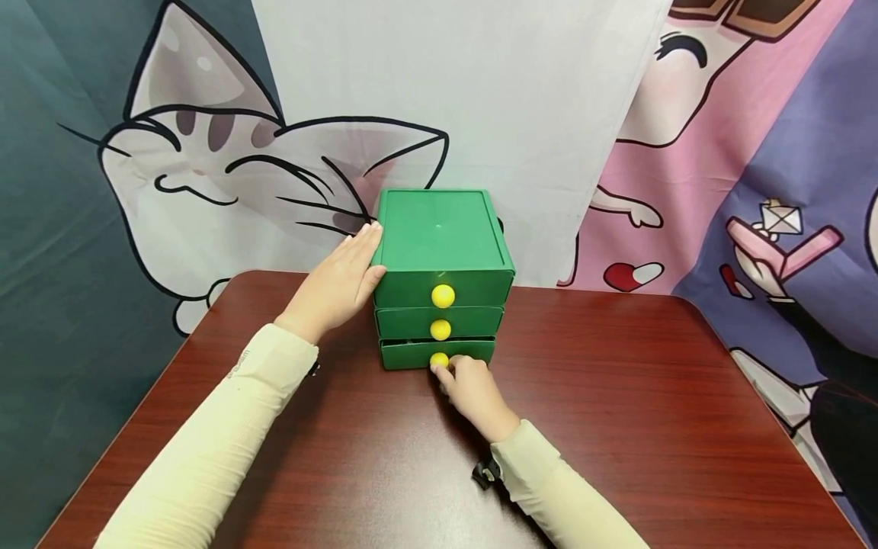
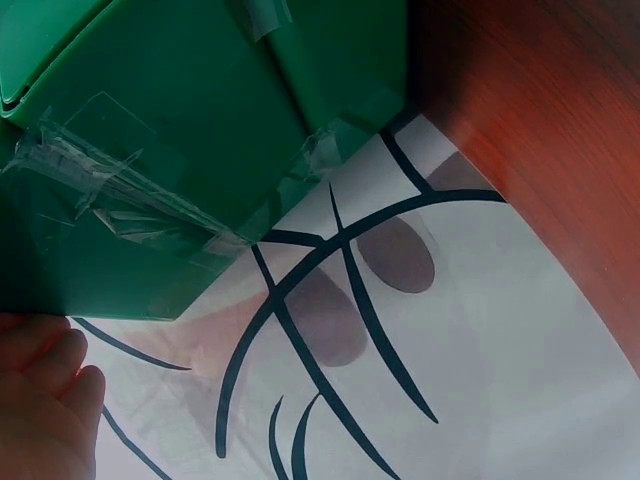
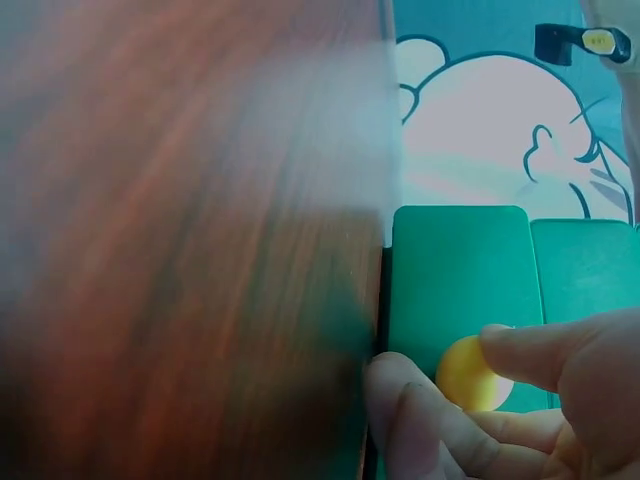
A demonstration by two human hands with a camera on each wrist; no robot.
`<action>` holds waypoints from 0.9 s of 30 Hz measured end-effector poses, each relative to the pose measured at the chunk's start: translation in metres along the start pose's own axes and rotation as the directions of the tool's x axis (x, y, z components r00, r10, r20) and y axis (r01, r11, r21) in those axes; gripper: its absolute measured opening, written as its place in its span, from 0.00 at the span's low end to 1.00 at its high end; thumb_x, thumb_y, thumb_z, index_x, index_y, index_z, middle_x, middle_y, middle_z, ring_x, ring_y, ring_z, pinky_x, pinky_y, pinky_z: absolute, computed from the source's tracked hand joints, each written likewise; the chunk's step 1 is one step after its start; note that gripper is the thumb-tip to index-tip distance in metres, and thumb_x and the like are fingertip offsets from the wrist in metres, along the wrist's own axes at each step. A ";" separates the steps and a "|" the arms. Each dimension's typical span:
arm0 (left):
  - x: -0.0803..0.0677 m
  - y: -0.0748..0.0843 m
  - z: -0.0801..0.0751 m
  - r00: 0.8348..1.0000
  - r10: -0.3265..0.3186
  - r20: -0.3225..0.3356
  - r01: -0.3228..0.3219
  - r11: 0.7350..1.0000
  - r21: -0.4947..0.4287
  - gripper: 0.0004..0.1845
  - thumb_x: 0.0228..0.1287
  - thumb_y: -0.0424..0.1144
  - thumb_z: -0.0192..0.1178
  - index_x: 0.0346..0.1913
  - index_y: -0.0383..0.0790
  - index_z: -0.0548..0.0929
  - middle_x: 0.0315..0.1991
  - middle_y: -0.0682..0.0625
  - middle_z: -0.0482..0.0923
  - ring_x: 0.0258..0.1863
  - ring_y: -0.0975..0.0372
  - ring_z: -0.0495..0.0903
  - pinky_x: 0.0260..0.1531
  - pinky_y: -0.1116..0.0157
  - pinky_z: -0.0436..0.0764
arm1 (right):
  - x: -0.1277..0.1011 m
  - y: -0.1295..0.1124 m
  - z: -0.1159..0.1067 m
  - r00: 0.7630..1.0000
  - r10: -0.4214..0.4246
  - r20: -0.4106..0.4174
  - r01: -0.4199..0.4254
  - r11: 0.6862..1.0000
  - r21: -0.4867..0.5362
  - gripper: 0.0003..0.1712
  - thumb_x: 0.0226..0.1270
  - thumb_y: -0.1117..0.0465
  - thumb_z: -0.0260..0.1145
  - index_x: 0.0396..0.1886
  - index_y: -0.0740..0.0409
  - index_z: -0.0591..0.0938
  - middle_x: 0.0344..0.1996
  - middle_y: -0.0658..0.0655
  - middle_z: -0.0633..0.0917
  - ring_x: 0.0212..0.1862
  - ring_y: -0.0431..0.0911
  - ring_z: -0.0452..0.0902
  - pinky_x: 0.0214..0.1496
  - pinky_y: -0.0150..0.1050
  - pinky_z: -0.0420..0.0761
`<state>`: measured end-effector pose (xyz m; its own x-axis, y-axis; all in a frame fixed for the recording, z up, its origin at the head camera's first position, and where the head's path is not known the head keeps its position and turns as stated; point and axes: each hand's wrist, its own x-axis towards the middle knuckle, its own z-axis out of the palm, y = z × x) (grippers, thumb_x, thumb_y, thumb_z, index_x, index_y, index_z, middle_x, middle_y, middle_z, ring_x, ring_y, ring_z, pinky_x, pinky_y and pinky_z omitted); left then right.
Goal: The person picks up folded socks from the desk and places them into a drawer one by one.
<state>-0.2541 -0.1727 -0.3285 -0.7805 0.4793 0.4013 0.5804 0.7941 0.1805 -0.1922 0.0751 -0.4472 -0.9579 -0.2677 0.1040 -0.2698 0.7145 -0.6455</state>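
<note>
A small green drawer cabinet (image 1: 439, 229) with three stacked drawers stands at the back of the table, a round yellow knob on each. Straight fingers of my left hand (image 1: 336, 284) rest against the cabinet's upper left side. Down at the front, my right hand (image 1: 475, 390) pinches the lowest yellow knob (image 3: 466, 375) between thumb and fingers. The bottom drawer (image 1: 405, 355) sits slightly forward, with a thin dark gap along its top edge. Above it, the middle drawer (image 1: 405, 323) and top drawer (image 1: 405, 290) are closed. Clear tape (image 2: 150, 200) shows on the green plastic in the left wrist view.
The reddish-brown wooden table (image 1: 617, 412) extends to both sides and in front of the cabinet. Behind it hangs a cloth printed with a cartoon cat (image 1: 206, 175). Pink and purple printed cloth (image 1: 631, 229) hangs at the right, and a dark object (image 1: 847, 435) stands beyond the table's right edge.
</note>
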 end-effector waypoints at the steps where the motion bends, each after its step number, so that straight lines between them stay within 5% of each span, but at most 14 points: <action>1: 0.000 0.000 0.000 1.000 0.000 -0.002 0.000 1.000 0.002 0.33 0.82 0.44 0.46 0.77 0.24 0.54 0.78 0.35 0.54 0.79 0.47 0.51 0.79 0.52 0.50 | 0.001 0.000 0.000 1.000 0.003 -0.001 -0.003 1.000 0.003 0.21 0.76 0.55 0.62 0.20 0.56 0.79 0.12 0.46 0.77 0.16 0.36 0.71 0.25 0.33 0.77; 15: 0.000 0.000 0.001 1.000 0.003 -0.002 -0.003 1.000 0.017 0.33 0.82 0.44 0.46 0.77 0.24 0.54 0.78 0.35 0.54 0.79 0.47 0.52 0.79 0.52 0.50 | 0.012 0.004 0.000 0.997 0.061 0.035 -0.065 0.991 0.120 0.19 0.76 0.54 0.63 0.25 0.59 0.81 0.16 0.53 0.83 0.16 0.38 0.76 0.25 0.33 0.80; 22: 0.001 -0.001 0.004 1.000 -0.002 0.006 0.002 1.000 -0.011 0.33 0.82 0.44 0.46 0.78 0.25 0.54 0.78 0.35 0.53 0.79 0.47 0.51 0.79 0.53 0.49 | 0.007 0.022 -0.008 0.989 -0.047 0.139 0.022 0.983 0.180 0.10 0.75 0.59 0.64 0.41 0.64 0.82 0.23 0.52 0.85 0.24 0.40 0.80 0.31 0.33 0.80; 27: -0.001 -0.003 0.007 0.999 -0.037 -0.010 0.035 0.994 -0.102 0.33 0.83 0.47 0.44 0.79 0.31 0.55 0.80 0.40 0.53 0.80 0.48 0.50 0.79 0.54 0.49 | -0.002 0.038 -0.034 0.979 -0.184 0.089 0.174 0.979 0.105 0.12 0.73 0.59 0.65 0.50 0.61 0.84 0.31 0.48 0.87 0.32 0.38 0.82 0.39 0.35 0.82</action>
<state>-0.2568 -0.1734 -0.3354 -0.7988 0.4460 0.4038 0.5731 0.7683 0.2852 -0.2043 0.1246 -0.4456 -0.8793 -0.4511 0.1527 -0.4206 0.5851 -0.6934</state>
